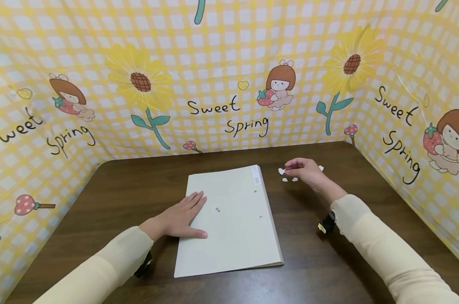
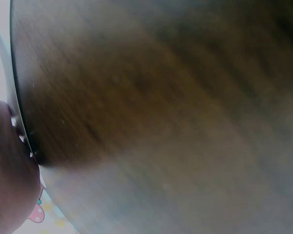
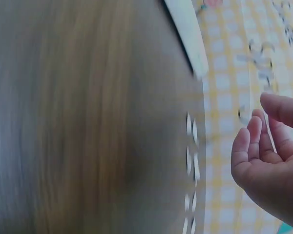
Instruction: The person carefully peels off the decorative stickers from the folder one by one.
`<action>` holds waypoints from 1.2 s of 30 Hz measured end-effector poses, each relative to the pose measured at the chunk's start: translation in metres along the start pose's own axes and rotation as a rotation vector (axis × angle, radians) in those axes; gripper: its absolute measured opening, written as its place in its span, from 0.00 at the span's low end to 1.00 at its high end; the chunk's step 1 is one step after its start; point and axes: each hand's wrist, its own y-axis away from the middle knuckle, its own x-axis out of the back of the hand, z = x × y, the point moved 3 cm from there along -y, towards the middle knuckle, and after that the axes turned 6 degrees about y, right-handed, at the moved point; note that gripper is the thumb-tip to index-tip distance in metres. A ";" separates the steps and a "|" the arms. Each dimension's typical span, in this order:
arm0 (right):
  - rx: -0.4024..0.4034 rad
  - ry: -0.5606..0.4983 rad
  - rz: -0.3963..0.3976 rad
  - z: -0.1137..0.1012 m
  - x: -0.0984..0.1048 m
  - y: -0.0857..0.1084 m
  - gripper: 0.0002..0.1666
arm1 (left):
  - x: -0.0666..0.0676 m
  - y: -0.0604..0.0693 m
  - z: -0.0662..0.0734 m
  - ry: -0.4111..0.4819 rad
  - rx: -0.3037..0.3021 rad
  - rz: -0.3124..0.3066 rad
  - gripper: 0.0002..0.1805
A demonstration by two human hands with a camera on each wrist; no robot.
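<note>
My left hand lies flat with spread fingers on the left side of a cream paper folder on the brown table. Only a blurred edge of this hand enters the left wrist view. My right hand hovers beyond the folder's right side, over several small white pieces. In the right wrist view its fingers bend loosely, thumb close to them, and nothing shows between them. The white pieces stand out in rows on the table there. A tiny printed mark is near the folder's middle.
The folder carries a label strip at its top right and two metal eyelets along its right edge. A yellow checked cloth with flowers and lettering encloses the table's back and sides.
</note>
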 end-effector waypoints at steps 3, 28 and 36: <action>-0.032 0.006 -0.014 -0.008 -0.017 -0.001 0.16 | 0.000 0.000 0.000 0.000 0.002 -0.001 0.63; 0.027 0.029 -0.245 -0.056 -0.137 -0.006 0.17 | 0.000 -0.001 0.000 -0.011 0.019 -0.022 0.65; 0.044 0.069 -0.339 -0.065 -0.164 -0.004 0.17 | -0.002 -0.003 -0.002 -0.018 0.038 -0.036 0.65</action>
